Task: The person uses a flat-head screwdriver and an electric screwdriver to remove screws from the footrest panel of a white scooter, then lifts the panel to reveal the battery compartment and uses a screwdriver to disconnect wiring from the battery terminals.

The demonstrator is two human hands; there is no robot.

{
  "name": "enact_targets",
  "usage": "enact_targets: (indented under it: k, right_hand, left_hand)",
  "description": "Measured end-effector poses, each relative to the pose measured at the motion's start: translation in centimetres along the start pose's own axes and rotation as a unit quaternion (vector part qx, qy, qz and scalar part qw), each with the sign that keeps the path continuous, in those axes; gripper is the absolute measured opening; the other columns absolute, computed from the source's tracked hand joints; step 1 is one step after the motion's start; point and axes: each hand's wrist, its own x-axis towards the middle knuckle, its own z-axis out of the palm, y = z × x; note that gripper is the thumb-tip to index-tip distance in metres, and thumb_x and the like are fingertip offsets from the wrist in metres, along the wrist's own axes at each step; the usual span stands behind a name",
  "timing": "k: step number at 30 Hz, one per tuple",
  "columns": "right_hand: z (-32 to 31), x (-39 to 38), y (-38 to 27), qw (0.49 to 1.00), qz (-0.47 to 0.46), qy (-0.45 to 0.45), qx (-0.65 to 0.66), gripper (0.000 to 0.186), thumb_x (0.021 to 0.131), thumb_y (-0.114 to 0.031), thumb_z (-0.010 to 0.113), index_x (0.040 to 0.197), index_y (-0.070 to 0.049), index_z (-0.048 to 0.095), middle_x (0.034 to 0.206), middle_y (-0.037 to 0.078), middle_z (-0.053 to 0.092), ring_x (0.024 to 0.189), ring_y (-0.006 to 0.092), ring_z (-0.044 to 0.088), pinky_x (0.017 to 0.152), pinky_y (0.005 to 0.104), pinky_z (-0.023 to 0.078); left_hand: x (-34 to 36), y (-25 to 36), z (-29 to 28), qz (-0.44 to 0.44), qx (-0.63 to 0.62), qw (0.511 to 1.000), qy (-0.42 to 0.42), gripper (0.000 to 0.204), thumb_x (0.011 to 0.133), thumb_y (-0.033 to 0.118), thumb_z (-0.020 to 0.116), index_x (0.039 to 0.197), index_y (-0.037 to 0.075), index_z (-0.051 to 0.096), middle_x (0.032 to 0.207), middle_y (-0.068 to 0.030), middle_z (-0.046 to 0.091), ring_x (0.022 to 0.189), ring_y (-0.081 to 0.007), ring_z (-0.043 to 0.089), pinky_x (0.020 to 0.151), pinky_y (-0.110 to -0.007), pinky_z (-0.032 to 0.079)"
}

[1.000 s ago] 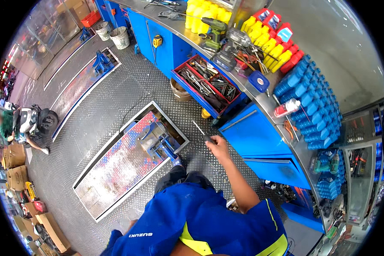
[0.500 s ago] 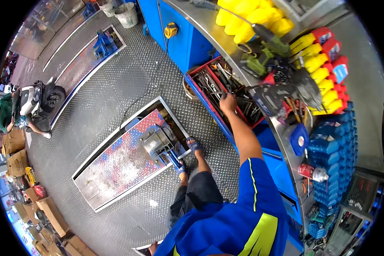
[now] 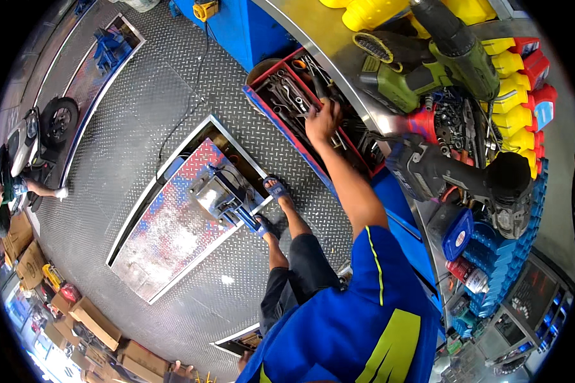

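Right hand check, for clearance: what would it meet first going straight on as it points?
Probably the dark tool handle just ahead of the right hand; depth is unclear, they may touch.

At far left stands what looks like a scooter (image 3: 24, 147) (a person (image 3: 19, 186) beside it); cardboard boxes (image 3: 97, 320) sit lower left, yellow bottles (image 3: 508, 119) upper right.

A workshop with a diamond-plate metal floor (image 3: 153, 83) beside a long metal-topped table (image 3: 322, 41).
We see blue cabinets (image 3: 243, 32) beneath the table, a grey wall (image 3: 561, 127) behind it, a worn platform (image 3: 163, 252) left of it, cardboard boxes (image 3: 96, 322) farther left.
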Motion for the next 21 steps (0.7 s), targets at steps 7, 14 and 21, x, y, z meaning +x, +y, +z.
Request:
enact_targets:
  k: [7,14,21]
  right_hand:
    - [-5.1,-5.1,19.0,0.983,0.15,-0.025,-0.107,0.022,0.092,-0.021,0.067,0.103,-0.002,0.072,0.102,0.026,0.073,0.099,0.0471,0.069,0.086,0.055,0.054]
    - [-2.3,0.0,23.0,0.938,0.214,-0.257,-0.096,0.027,0.092,-0.021,0.066,0.101,0.003,0.074,0.111,0.026,0.075,0.104,0.0476,0.07,0.092,0.0541,0.054]
    - [-3.2,0.7,19.2,0.926,0.264,-0.233,-0.139,0.03,0.079,-0.016,0.07,0.104,0.0,0.071,0.111,0.027,0.074,0.11,0.0475,0.07,0.097,0.0554,0.055]
  left_hand:
    - [-1.5,-1.8,-4.2,-0.017,-0.166,0.985,-0.048,0.032,0.11,0.031,0.055,0.107,-0.001,0.062,0.089,-0.0196,0.075,0.07,-0.0296,0.075,0.062,-0.043,0.062]
    - [-4.0,1.2,-1.1,0.116,0.074,0.99,-0.032,0.037,0.11,0.031,0.054,0.112,-0.004,0.065,0.091,-0.0178,0.076,0.076,-0.027,0.076,0.066,-0.037,0.06]
    - [-4.6,-0.4,-1.5,0.031,0.011,0.999,-0.02,0.038,0.109,0.031,0.056,0.115,-0.005,0.064,0.095,-0.0186,0.077,0.076,-0.0256,0.075,0.067,-0.037,0.06]
